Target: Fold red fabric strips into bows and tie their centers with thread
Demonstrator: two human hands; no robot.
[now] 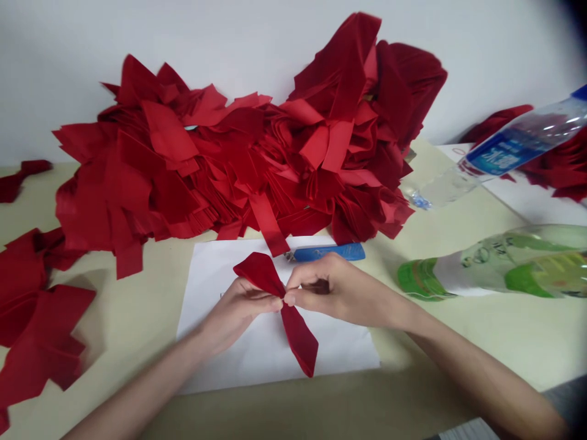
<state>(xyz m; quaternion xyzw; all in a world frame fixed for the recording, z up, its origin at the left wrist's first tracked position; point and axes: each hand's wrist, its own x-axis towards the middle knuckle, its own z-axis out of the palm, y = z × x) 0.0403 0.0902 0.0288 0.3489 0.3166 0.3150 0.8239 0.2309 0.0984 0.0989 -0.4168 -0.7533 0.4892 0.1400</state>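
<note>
A red fabric bow, pinched narrow at its middle, is held above a white paper sheet. My left hand grips it at the pinched middle from the left, thumb and fingers pressed together. From the right, my right hand has its thumb and index fingertip closed at that same middle, touching or nearly touching the left thumb. Whatever sits between the right fingertips is too small to make out. Just behind the right hand, a blue flat tool lies at the paper's back edge.
A large heap of red fabric pieces spans the back against the wall. More red pieces lie at left. On the right are a clear bottle with a blue label and a green bottle.
</note>
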